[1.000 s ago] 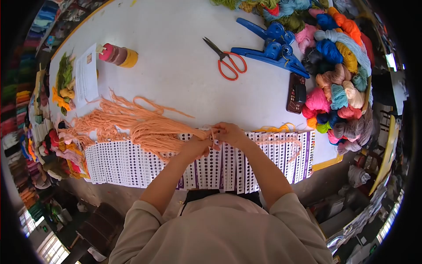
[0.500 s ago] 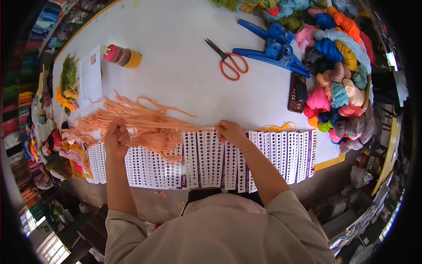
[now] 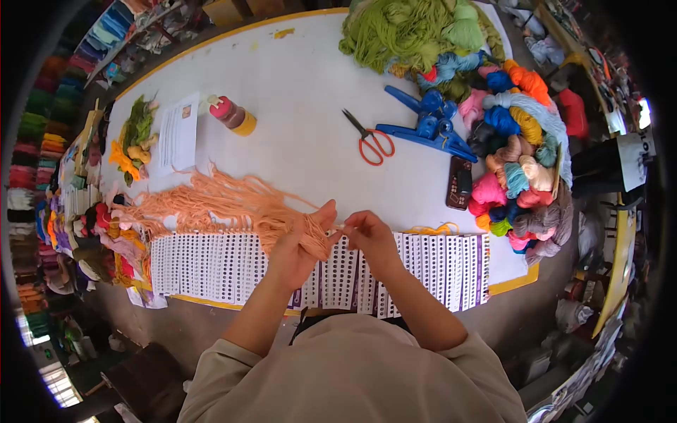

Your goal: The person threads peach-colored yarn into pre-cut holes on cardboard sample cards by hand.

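Note:
Peach yarn (image 3: pixel 211 201) spreads over the left part of the table, and its near end is looped around my left hand (image 3: pixel 300 243), whose fingers are wrapped in the strands. Just to the right, my right hand (image 3: pixel 368 238) is pinched closed near the top edge of the cards, at my left fingertips; what it holds is too small to make out. Below both hands lies a long row of overlapping white punched cards (image 3: pixel 211 268), some with purple strips. Peach strands run along the top edge of the cards on the left.
Red-handled scissors (image 3: pixel 376 146), a blue clamp-like tool (image 3: pixel 430 123) and a dark device (image 3: pixel 459 183) lie at right centre. Colourful yarn skeins (image 3: pixel 518 127) fill the right side, with green yarn (image 3: pixel 402 35) behind. A bottle (image 3: pixel 233 115) and a printed sheet (image 3: pixel 178 134) lie left.
My left hand has moved right, close to my right hand, carrying the peach yarn with it. The view has shifted, showing more of the table's far side.

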Tool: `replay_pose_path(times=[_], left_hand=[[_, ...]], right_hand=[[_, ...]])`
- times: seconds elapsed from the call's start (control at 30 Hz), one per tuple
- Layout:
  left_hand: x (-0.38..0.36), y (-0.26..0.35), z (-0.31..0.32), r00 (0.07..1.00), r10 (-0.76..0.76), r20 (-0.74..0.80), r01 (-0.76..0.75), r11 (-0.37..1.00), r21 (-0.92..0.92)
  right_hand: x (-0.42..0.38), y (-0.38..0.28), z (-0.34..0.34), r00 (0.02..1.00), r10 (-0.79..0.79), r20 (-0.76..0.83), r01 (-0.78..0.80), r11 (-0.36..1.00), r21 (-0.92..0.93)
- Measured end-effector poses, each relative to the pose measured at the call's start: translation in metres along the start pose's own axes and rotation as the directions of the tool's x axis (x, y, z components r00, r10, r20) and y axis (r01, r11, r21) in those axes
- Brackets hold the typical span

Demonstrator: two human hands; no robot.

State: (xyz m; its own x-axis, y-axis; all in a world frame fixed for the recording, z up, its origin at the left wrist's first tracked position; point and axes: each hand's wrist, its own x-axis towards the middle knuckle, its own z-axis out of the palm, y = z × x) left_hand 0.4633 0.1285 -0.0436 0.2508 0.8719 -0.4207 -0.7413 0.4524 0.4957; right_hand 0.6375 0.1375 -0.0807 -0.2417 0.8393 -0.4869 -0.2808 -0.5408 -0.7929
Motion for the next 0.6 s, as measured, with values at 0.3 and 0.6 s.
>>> replay_pose_path(times=[0.3,0.6], left_hand=[[0.0,-0.016,0.022,0.994,-0.107,0.029,0.091,0.94,0.329],[0.004,-0.021,0.03,1.0,0.025,0.019,-0.03,0.943,0.332]], right_hand=[[-0.025,-0.02,0.005,0.985,-0.153,0.083,0.152,0.988,0.01],[-0.034,-0.031,0.003,1.0,0.005,-0.007,-0.003,0.978,0.207]])
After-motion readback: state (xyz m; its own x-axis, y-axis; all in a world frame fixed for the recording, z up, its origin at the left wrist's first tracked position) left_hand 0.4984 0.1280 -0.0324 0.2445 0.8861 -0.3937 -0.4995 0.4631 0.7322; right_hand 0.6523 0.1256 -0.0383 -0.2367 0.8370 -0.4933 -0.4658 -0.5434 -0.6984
